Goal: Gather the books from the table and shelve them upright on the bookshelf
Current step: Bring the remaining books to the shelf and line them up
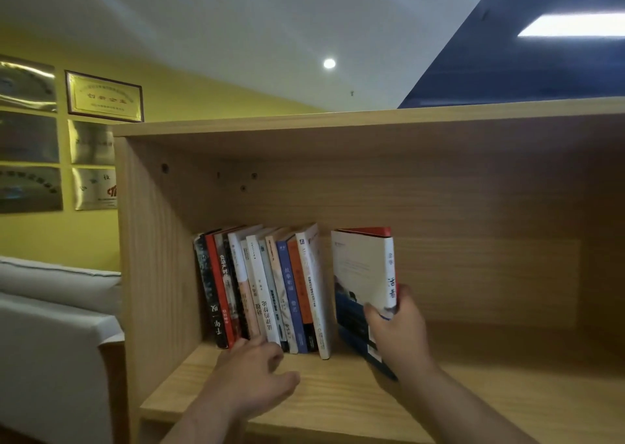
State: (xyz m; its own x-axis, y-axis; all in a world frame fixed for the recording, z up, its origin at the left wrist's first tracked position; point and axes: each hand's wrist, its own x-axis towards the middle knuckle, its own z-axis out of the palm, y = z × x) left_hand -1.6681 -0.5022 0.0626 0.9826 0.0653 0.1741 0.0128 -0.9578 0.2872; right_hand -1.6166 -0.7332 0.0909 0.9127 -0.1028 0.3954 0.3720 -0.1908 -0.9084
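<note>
While our right grip (pixel 395 328) clamps the white-spined book (pixel 362 274) upright in the bookshelf (pixel 338 393), right of centre, apart from the leaning row of books (pixel 270 284), our left grip (pixel 260 372) rests loose-fingered at their foot; next we should slide it flush.

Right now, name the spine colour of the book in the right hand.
The book has a white spine; head view.

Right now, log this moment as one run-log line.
phase: shelving | right hand: grips white-and-blue book, gap to book row | left hand: at book row foot | bookshelf: book row at left end
</note>
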